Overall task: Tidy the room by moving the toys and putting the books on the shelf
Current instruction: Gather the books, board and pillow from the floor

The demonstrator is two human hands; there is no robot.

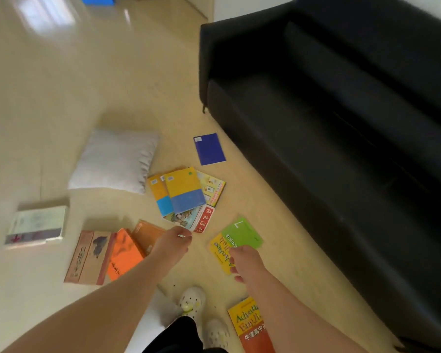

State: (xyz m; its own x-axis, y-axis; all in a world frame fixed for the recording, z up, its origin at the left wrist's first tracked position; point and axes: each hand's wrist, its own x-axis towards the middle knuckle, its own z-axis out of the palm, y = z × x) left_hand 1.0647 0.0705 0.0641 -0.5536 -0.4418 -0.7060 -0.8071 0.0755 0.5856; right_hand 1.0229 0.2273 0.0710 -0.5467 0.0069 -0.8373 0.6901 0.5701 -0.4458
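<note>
While green book [242, 234] and yellow book [219, 250] are gripped by the right hand [246, 262] above the floor [61, 98] beside the sofa [341, 123] | left hand [173, 244] relaxed, empty | edges to be squared before another is added.

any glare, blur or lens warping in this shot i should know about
Head view: bright glare washes out the floor at top left. The white book near the left edge is smeared by blur. The left hand and the right hand, which grips a yellow book, look soft. The black sofa is so dark it shows little detail, and its edges bow from the wide-angle lens.
</note>
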